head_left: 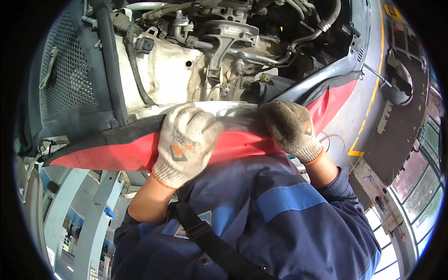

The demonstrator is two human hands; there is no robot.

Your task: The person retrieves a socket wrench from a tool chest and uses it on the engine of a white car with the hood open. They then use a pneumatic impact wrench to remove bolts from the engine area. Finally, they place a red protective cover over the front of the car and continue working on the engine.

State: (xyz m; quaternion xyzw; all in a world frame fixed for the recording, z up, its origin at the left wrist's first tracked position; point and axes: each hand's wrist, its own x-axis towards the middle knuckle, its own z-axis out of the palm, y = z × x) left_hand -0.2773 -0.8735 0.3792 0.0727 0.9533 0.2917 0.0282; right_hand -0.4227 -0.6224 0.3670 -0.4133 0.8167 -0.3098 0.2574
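A red cover with a black edge (105, 156) lies across the front edge of a vehicle's engine bay, below a pale panel (142, 79). My left hand (184, 137), in a knitted off-white glove with an orange cuff, has its fingers curled over the cover's upper edge at the middle. My right hand (291, 130), in a dirtier glove of the same kind, is closed on that edge further right, near a grey bodywork strut (317, 74). My fingertips are mostly hidden under the curl of the fingers.
Pipes and brackets (221, 37) fill the engine bay. A perforated grey panel (70, 81) stands at the left, above pale grey lift beams (100, 210). At the right are a yellow floor line (366, 116), a dark platform (387, 140), a hose and windows.
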